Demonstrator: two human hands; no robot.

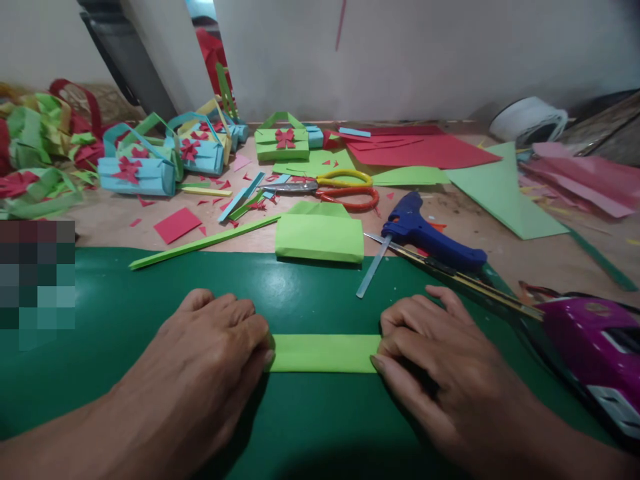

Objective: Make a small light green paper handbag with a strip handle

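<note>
Your left hand (pixel 215 367) and right hand (pixel 435 367) have their fingers curled in, pinching opposite ends of the light green strip (pixel 325 353), which stretches crosswise over the green mat (pixel 125 300); gripping both ends likely holds it flat and straight. Both long edges lie exposed between your hands. You have bare mat nearer you, but beyond, the folded green piece (pixel 320 239), glue gun (pixel 435 240) and cutter (pixel 493 291) narrow the room.

Lime strip (pixel 324 353) — atop green mat (pixel 320 403)
</note>
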